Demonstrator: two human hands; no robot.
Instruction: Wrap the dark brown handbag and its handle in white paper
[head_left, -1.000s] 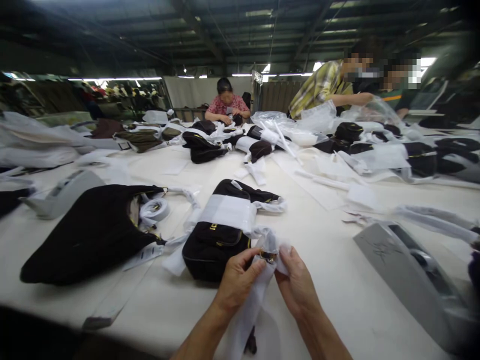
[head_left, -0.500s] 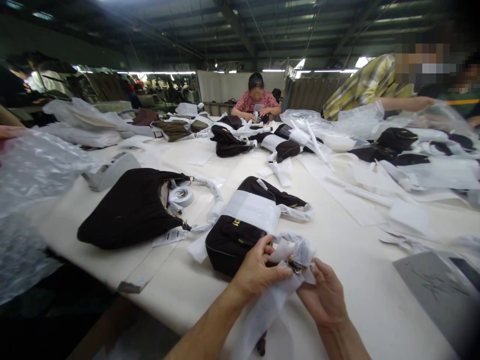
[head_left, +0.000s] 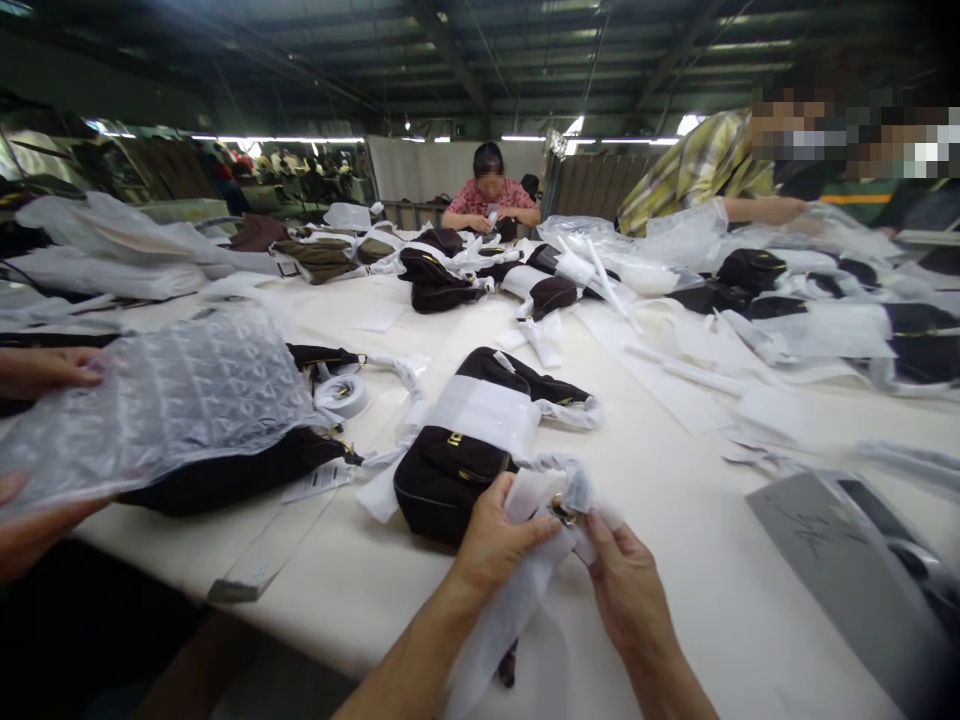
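A black handbag (head_left: 427, 483) with a white band (head_left: 487, 412) round it lies on the table just beyond my hands. My left hand (head_left: 495, 535) is closed on white tissue paper (head_left: 517, 590), thumb pressed beside a gold metal ring (head_left: 561, 510). On the other side of this ring, my right hand (head_left: 626, 570) pinches the same paper. A paper-wrapped strap (head_left: 574, 480) runs from the ring towards the bag. Below the paper, the end of a small dark piece (head_left: 508, 665) shows.
At left, another person's hands (head_left: 52, 372) hold bubble wrap (head_left: 202, 385) over a second black bag (head_left: 225, 480). A grey box-like object (head_left: 825, 560) stands at right. More bags (head_left: 442, 280) and plastic lie across the far side, where co-workers (head_left: 491, 195) are busy.
My hands have shifted slightly left in view and the gold ring shows more plainly between them. The co-worker's bubble wrap has moved right, over the second bag. The whole view has shifted a little.
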